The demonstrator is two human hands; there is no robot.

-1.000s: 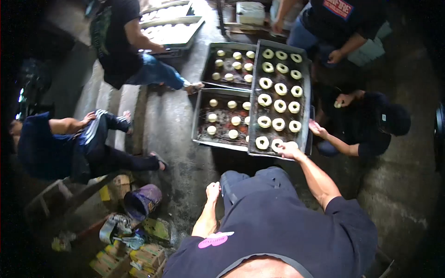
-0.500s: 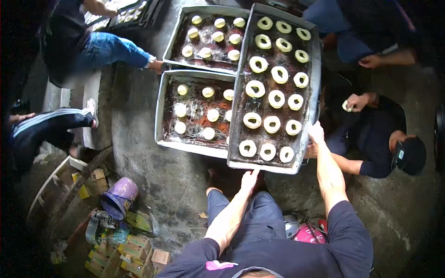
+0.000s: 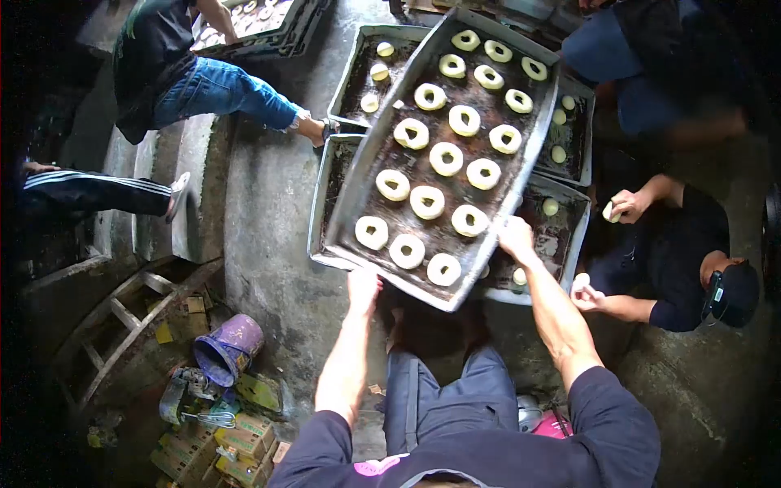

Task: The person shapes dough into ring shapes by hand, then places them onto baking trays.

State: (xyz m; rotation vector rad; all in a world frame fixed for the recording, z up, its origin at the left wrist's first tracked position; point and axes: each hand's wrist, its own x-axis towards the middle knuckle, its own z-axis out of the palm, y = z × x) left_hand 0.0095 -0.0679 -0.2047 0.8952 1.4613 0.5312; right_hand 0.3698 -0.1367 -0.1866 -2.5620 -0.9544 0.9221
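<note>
A worn, grey concrete floor [image 3: 268, 228] forms the work area, with steps [image 3: 199, 183] along the left side. A purple bucket [image 3: 232, 346], cartons [image 3: 244, 439] and a ladder-like frame [image 3: 126, 315] occupy the lower left.

The ring tray [image 3: 490, 107] lies directly in front of the person, set at a slant across the lower trays [image 3: 346, 150]. It carries dough rings [image 3: 447, 147] in six rows of three. Portions of the lower trays, bearing round dough balls [image 3: 379, 71], project on both sides of it; whether the ring tray rests on them or is raised clear cannot be determined.

Both hands hold the ring tray. The left hand [image 3: 364, 291] grips the near edge, close to the left corner — its fingers are folded at and beneath the rim, with the tips hidden. The right hand [image 3: 516, 237] grips the right side wall toward the near end — its fingers are bent at the rim, but their spacing cannot be told.

At the right, just beside the lower trays, a co-worker in a dark cap [image 3: 736, 293] holds a pale dough piece [image 3: 611, 212] between the fingers of one hand. At the upper left, a person in blue jeans [image 3: 215, 89] stands next to another stack of trays [image 3: 305, 37].
</note>
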